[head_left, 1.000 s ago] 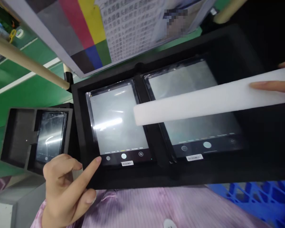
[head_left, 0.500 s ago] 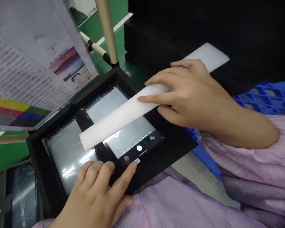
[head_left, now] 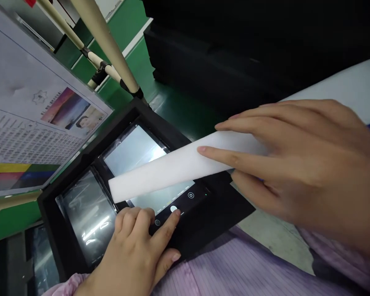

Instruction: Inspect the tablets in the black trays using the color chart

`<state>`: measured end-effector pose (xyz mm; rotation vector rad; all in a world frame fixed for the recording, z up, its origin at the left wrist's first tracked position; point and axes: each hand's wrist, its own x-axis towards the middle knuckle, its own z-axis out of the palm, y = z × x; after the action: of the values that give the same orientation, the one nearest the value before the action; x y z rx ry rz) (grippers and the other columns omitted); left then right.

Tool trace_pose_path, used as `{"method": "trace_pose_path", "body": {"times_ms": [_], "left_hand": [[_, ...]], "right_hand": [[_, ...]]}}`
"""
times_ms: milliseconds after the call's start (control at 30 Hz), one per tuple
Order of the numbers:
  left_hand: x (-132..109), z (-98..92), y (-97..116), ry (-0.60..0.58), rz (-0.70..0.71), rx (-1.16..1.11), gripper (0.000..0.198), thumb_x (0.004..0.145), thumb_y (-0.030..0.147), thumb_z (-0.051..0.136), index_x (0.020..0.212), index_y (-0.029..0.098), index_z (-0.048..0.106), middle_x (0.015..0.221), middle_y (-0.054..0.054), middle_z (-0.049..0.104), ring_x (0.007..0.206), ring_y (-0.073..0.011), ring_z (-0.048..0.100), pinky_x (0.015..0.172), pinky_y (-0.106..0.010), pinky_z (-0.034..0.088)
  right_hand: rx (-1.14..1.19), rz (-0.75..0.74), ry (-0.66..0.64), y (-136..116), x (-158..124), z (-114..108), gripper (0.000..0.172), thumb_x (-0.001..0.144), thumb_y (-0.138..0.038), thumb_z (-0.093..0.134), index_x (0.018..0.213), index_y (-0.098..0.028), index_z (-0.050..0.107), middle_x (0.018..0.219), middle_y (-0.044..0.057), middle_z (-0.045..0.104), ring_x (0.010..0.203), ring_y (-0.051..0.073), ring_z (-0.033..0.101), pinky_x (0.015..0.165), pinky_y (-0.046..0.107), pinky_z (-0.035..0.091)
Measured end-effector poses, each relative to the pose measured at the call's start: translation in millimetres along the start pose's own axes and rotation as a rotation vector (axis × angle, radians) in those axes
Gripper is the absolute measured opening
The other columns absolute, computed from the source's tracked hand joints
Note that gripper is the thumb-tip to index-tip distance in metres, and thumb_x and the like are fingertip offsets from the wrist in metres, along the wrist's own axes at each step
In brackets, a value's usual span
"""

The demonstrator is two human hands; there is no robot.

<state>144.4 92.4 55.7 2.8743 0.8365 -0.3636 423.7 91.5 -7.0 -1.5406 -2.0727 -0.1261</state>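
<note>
Across the black tray (head_left: 216, 222), a long white strip (head_left: 166, 170) lies aslant over the lit screen of the first tablet (head_left: 126, 150), one squared end reaching the bar between the tray's two recesses; whether it touches the glass or hangs just above it, I cannot tell. Its other end runs out past the tray's right side, growing broader. The right hand (head_left: 308, 164) is closed around the strip just beyond the tray, index finger stretched along its face. The left hand (head_left: 135, 242) comes over the tray's near edge holding nothing, its index finger pointing out and its other fingers loosely curled; the fingertip is at the white round button (head_left: 173, 209) on the first tablet's screen, though contact is hard to make out.

The second tablet (head_left: 86, 213) sits in the tray's left recess, a bright streak of light reflected in it. Behind the tray stands a printed sheet (head_left: 18, 82) with coloured blocks, rows of small text and a sunset picture. Left of the tray is a smaller dark case (head_left: 10, 263) containing a glossy device (head_left: 45, 263). Tan poles (head_left: 107, 45) and green floor (head_left: 172, 111) show beyond the tray, with dark stacked shapes (head_left: 203, 61) off to its right. Purple striped clothing (head_left: 222, 267) lies along its near side.
</note>
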Motion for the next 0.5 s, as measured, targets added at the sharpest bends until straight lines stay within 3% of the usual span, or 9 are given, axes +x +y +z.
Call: {"method": "trace_pose_path", "body": {"times_ms": [200, 500], "left_hand": [[5.1, -5.4, 2.2, -0.040, -0.009, -0.063, 0.049, 0.096, 0.048, 0.053, 0.139, 0.024, 0.056, 0.092, -0.008, 0.054, 0.085, -0.0230, 0.049, 0.073, -0.039, 0.049], [4.3, -3.5, 3.8, -0.027, -0.058, -0.111, 0.053, 0.094, 0.053, 0.052, 0.137, 0.022, 0.055, 0.092, -0.006, 0.058, 0.083, -0.0225, 0.052, 0.076, -0.040, 0.048]], "right_hand": [[0.001, -0.003, -0.001, 4.3, -4.8, 4.3, 0.030, 0.089, -0.017, 0.050, 0.107, -0.029, 0.071, 0.119, 0.006, 0.060, 0.113, 0.029, 0.056, 0.089, 0.050, 0.046], [-0.005, 0.040, -0.065, 15.4, -2.2, 17.4, 0.033, 0.092, -0.030, 0.045, 0.111, -0.037, 0.072, 0.123, 0.003, 0.060, 0.113, 0.028, 0.058, 0.089, 0.049, 0.046]]}}
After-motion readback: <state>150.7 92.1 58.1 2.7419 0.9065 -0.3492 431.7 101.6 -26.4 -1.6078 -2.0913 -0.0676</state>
